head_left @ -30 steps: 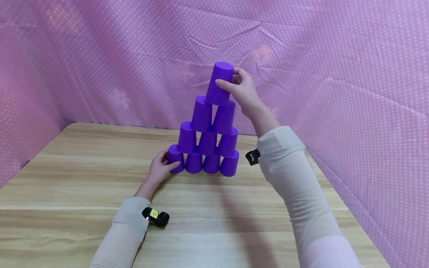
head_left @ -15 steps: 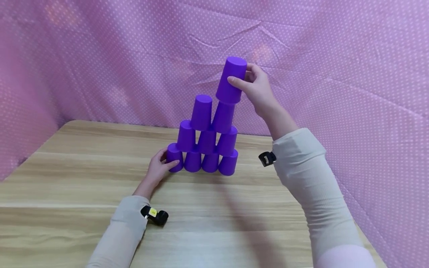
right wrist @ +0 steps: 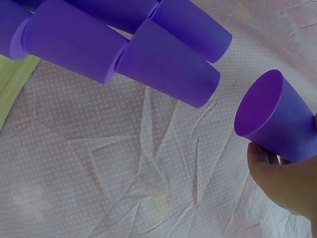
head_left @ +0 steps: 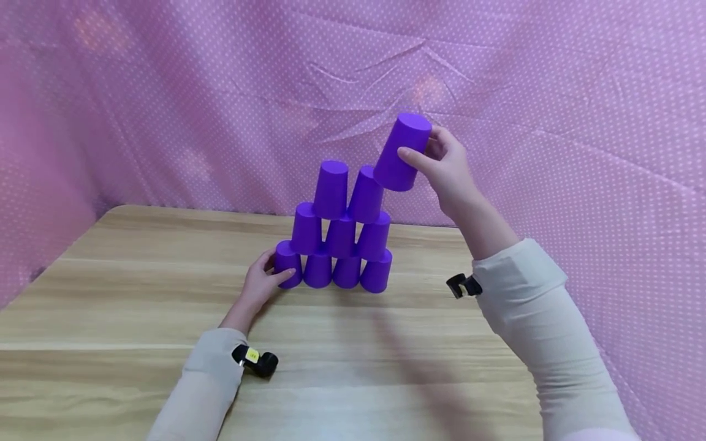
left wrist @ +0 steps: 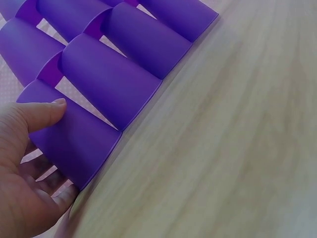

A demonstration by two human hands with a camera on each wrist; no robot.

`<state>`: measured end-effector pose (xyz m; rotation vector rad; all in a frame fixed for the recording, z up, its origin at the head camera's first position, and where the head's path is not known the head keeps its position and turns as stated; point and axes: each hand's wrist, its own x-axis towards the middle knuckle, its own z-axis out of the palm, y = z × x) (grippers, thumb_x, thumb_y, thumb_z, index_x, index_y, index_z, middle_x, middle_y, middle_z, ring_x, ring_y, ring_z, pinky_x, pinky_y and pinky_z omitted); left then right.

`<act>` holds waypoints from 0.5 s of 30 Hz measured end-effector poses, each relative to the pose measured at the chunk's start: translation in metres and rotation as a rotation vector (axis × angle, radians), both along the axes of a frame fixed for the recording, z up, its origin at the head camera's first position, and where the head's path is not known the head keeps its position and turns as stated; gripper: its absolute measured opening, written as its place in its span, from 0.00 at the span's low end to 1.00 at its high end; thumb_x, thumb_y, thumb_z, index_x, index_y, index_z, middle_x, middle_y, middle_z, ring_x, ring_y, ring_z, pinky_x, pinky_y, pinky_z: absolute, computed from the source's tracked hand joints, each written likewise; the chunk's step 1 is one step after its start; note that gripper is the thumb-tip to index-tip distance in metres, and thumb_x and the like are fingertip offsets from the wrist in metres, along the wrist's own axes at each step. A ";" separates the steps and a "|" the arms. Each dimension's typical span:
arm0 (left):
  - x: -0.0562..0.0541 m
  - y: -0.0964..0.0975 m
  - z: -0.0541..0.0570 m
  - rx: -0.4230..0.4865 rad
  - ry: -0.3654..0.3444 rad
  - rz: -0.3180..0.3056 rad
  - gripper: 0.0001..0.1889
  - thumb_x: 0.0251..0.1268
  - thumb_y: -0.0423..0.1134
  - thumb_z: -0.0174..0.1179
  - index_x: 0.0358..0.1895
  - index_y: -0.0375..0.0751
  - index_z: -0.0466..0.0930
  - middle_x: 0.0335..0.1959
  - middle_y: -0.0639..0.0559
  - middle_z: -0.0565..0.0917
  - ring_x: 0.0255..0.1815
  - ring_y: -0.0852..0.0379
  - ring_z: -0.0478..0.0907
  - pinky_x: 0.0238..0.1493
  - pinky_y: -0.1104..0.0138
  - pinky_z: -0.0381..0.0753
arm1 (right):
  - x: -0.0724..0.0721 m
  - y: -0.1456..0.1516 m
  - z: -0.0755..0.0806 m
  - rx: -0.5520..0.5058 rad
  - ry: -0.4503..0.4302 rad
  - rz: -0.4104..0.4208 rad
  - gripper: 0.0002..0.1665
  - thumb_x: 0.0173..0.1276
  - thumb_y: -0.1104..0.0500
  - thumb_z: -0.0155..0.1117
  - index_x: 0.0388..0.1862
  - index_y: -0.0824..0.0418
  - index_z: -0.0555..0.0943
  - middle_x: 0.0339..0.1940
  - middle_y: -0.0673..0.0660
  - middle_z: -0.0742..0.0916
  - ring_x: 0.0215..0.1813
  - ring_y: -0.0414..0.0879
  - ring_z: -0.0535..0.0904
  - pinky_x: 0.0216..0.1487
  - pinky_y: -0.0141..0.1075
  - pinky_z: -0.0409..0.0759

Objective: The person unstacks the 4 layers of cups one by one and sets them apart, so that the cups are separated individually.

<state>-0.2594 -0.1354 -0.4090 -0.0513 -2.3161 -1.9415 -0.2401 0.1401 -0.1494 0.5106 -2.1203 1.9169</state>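
Observation:
Upside-down purple cups stand stacked in three tiers on the table, narrowing upward to a top tier of two, a left cup [head_left: 331, 190] and a right cup [head_left: 366, 195]. My right hand [head_left: 449, 165] grips another purple cup [head_left: 402, 152] between thumb and fingers, up and to the right of the stack. That cup is tilted; in the right wrist view its hollow mouth [right wrist: 260, 104] shows, apart from the stack. My left hand [head_left: 261, 280] holds the bottom tier's leftmost cup [left wrist: 74, 136], thumb across the near side and fingers behind it.
The wood-grain table [head_left: 165, 306] reaches back to a pink dotted cloth [head_left: 220, 110], which hangs behind and at both sides. A black camera mount sits on the left wrist [head_left: 256, 360] and another on the right wrist [head_left: 463, 285].
My right hand has lifted its cup off the top of the stack, then moved right and down with it, tilting it. The left hand keeps its hold on the bottom-left cup.

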 end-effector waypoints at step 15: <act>-0.001 0.001 -0.002 -0.010 -0.007 0.004 0.34 0.53 0.32 0.59 0.63 0.34 0.53 0.60 0.35 0.60 0.60 0.44 0.56 0.60 0.59 0.58 | 0.003 0.044 -0.050 -0.044 -0.004 -0.038 0.28 0.54 0.67 0.61 0.53 0.69 0.64 0.49 0.63 0.74 0.54 0.51 0.68 0.56 0.37 0.65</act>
